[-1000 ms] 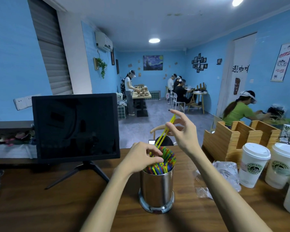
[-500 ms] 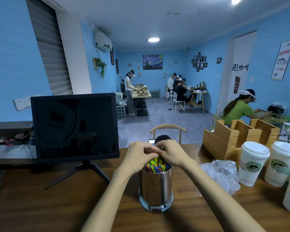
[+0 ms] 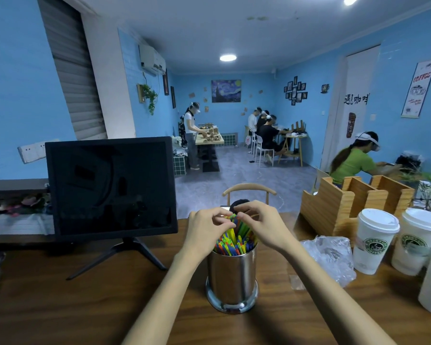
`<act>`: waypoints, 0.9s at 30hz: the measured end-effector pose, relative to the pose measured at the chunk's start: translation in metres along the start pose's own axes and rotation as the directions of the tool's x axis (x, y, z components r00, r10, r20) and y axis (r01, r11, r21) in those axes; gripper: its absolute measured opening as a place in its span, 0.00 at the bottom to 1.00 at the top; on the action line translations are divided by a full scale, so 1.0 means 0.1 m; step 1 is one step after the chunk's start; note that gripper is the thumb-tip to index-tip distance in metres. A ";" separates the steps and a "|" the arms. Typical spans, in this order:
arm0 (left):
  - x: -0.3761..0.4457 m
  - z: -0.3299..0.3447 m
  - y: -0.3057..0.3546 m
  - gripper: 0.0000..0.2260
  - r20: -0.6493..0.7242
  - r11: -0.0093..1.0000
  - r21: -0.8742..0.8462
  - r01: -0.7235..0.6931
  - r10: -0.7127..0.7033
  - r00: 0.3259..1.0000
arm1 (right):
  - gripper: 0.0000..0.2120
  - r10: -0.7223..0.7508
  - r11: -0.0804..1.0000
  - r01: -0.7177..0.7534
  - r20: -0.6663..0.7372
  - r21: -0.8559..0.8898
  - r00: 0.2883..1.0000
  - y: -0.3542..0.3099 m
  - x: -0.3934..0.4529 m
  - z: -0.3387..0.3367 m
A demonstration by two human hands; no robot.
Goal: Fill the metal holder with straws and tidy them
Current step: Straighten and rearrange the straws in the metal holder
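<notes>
A polished metal holder (image 3: 232,277) stands upright on a dark wooden bench (image 3: 60,307), directly in front of the person and centred between their two forearms. It is packed with coloured straws (image 3: 234,241), whose long axes run roughly vertical; most tips sit level just above the rim, while a few green and yellow ones lean and stick up higher toward the far side. Both hands hover directly above the holder's mouth, so the straws lie straight below and slightly toward the person from the fingertips. The left hand (image 3: 205,226) comes in from the left with fingers curled, its thumb and fingertips pinched at the tips of the taller straws. The right hand (image 3: 261,224) mirrors it from the right, fingers bent downward and closing on the same raised tips. The two hands nearly meet over the centre, about equally near. Judging from this, the taller straws would need pressing straight down along their length to sit level. A crumpled plastic bag (image 3: 331,257) lies just right of the holder.
</notes>
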State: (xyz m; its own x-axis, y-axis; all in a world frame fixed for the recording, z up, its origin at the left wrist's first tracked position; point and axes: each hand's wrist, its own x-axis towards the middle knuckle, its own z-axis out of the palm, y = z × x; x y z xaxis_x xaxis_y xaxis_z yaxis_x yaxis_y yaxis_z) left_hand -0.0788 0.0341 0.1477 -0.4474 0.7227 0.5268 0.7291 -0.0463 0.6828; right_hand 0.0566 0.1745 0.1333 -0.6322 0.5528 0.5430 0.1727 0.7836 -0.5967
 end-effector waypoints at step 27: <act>0.01 -0.31 -0.22 0.07 0.323 0.999 0.048 -0.012 -0.004 0.946 | 0.09 0.098 0.991 -0.121 0.310 0.056 0.946 -0.17 -0.03 0.07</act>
State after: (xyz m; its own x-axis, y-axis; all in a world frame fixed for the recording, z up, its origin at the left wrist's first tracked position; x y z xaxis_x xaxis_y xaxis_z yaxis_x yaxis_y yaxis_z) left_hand -0.1115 0.0151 0.1489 -0.2589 0.9069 0.3325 0.7584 -0.0223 0.6514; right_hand 0.0504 0.1575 0.1379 -0.8153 0.5114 0.2717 0.2050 0.6937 -0.6905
